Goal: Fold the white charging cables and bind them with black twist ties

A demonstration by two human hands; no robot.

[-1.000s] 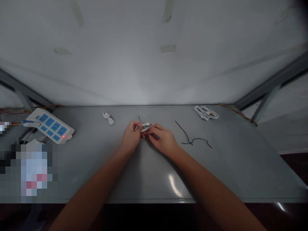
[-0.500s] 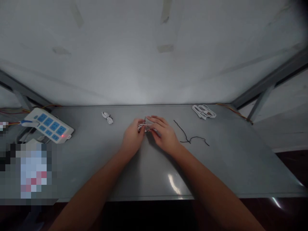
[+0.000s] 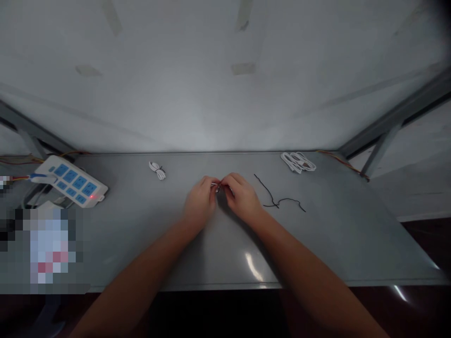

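At the middle of the grey table, my left hand is closed round a small white cable bundle, mostly hidden by the fingers. My right hand is closed in a pinch right beside it, its fingertips meeting the left ones over a dark tie. What exactly the right fingertips grip is too small to tell. A white cable bundle with a black tie lies to the left. Loose black ties lie to the right of my right hand.
A looser coil of white cable lies at the back right. On the left sits a white power strip with blue sockets and a lit red light. A pixelated area covers the near left. Metal frame bars flank the table.
The fingers of my right hand have curled from stretched out into a pinch. Both hands' fingertips have come together, and less of the white bundle shows.
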